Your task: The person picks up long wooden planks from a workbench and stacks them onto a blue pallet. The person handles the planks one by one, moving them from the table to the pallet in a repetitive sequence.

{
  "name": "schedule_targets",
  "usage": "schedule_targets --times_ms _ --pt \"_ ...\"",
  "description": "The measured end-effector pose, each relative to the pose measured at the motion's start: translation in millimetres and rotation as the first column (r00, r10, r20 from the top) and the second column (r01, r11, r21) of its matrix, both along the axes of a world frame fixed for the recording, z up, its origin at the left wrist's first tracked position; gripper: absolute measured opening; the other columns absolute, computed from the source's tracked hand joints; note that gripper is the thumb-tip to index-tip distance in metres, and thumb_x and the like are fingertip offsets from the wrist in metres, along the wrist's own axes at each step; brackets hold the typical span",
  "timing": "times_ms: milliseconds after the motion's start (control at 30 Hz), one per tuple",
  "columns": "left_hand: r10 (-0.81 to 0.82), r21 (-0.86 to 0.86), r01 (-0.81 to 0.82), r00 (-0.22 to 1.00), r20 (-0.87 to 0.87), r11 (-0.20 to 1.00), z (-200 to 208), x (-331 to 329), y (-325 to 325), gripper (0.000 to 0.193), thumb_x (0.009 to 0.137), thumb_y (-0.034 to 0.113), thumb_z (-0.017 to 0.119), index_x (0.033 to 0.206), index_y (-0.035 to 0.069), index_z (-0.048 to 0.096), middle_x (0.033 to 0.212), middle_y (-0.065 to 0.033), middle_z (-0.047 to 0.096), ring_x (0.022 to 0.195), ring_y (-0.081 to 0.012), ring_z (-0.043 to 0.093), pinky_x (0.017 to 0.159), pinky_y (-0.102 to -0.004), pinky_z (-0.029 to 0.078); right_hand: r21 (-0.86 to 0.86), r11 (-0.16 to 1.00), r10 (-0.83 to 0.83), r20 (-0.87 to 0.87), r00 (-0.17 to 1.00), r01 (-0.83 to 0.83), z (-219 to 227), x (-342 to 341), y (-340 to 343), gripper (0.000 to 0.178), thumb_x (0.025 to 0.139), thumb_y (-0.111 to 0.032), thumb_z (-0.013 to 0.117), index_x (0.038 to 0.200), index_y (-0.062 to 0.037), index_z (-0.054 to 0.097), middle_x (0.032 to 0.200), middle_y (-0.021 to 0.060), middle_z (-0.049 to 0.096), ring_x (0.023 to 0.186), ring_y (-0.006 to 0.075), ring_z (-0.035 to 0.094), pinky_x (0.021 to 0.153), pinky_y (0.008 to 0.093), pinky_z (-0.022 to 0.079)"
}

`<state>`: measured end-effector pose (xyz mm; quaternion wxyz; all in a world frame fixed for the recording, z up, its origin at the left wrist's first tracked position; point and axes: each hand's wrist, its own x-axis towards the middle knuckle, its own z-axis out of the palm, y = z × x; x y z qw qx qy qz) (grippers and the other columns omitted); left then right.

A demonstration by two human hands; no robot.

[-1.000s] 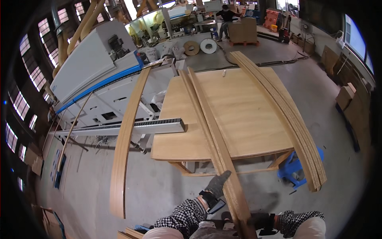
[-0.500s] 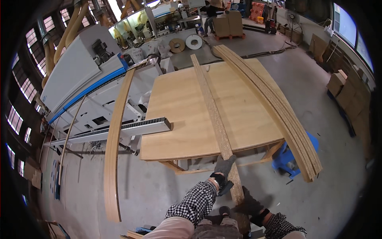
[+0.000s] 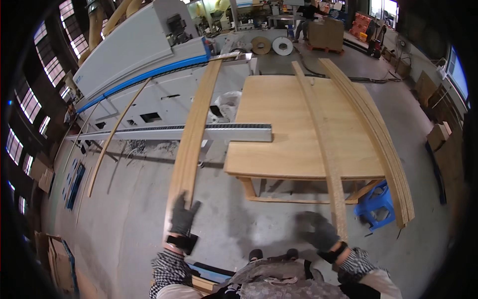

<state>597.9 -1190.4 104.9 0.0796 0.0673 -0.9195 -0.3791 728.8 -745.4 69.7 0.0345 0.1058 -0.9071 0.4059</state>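
My left hand (image 3: 182, 218), in a dark grey glove, has its fingers spread over the near part of a long wooden board (image 3: 195, 129). That board reaches out from the machine, across its rail. Whether the palm touches the wood, I cannot tell. My right hand (image 3: 318, 232), also gloved and slightly blurred, is open with curved fingers just left of the near end of a single particleboard strip (image 3: 318, 132). This strip lies lengthwise on the wooden table (image 3: 274, 107) and overhangs its near edge. Along the table's right side rests a stack of similar strips (image 3: 376, 134).
A large grey machine (image 3: 124, 55) with a blue band stands at left, its rail (image 3: 244, 132) reaching over the table's edge. A thinner strip (image 3: 117, 134) also sticks out of it. A blue stool (image 3: 376, 207) stands at right. A person (image 3: 309, 20) is far back beside boxes.
My left hand has let go of the strip on the table and moved left to the board at the machine. My right hand has come off the strip's near end. The view has turned left.
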Motion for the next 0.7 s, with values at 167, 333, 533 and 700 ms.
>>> schedule_targets --times_ms 167,333,533,700 --pt "-0.005 0.045 -0.027 0.812 0.583 0.999 2.4 -7.0 -84.3 0.068 0.077 0.041 0.071 0.12 -0.008 0.049 0.098 -0.0168 0.064 0.087 -0.0242 0.063 0.071 -0.0367 0.051 -0.131 0.972 0.223 0.262 0.939 -0.195 -25.4 -74.7 -191.4 0.072 0.077 -0.042 0.072 0.13 -0.001 0.047 0.132 0.0184 0.049 0.12 0.03 0.049 0.1 0.0383 0.04" --pt "-0.308 0.474 0.024 0.787 0.534 0.88 -28.2 35.9 -83.5 0.047 0.082 0.033 0.067 0.113 0.0 0.06 0.095 -0.0097 0.068 0.082 -0.0179 0.063 0.075 -0.032 0.049 -0.657 0.719 0.346 0.623 0.702 0.228 -25.9 -101.6 -310.2 0.062 0.078 -0.041 0.071 0.121 0.0007 0.053 0.119 0.0214 0.057 0.109 0.0297 0.057 0.086 0.0372 0.049" --pt "-0.448 0.512 0.182 0.764 0.464 0.84 -48.3 49.5 -49.0 0.042 0.09 0.034 0.059 0.115 -0.001 0.058 0.098 -0.0112 0.066 0.085 -0.0161 0.06 0.078 -0.032 0.049 -0.234 0.948 -0.115 0.377 0.919 0.215 38.9 -81.5 -288.3 0.059 0.073 -0.041 0.073 0.114 -0.0014 0.056 0.102 0.0216 0.064 0.095 0.0349 0.062 0.08 0.0416 0.049" --pt "-0.66 0.198 0.63 0.725 0.199 0.751 -78.8 54.3 8.1 0.029 0.091 0.021 0.047 0.112 0.004 0.058 0.109 -0.0196 0.062 0.1 -0.0322 0.059 0.085 -0.0372 0.048 -0.551 0.81 0.07 0.431 0.899 0.201 -21.6 -80.7 -262.3 0.049 0.076 -0.025 0.077 0.115 -0.0023 0.056 0.095 0.0111 0.066 0.091 0.0219 0.063 0.079 0.0343 0.051"
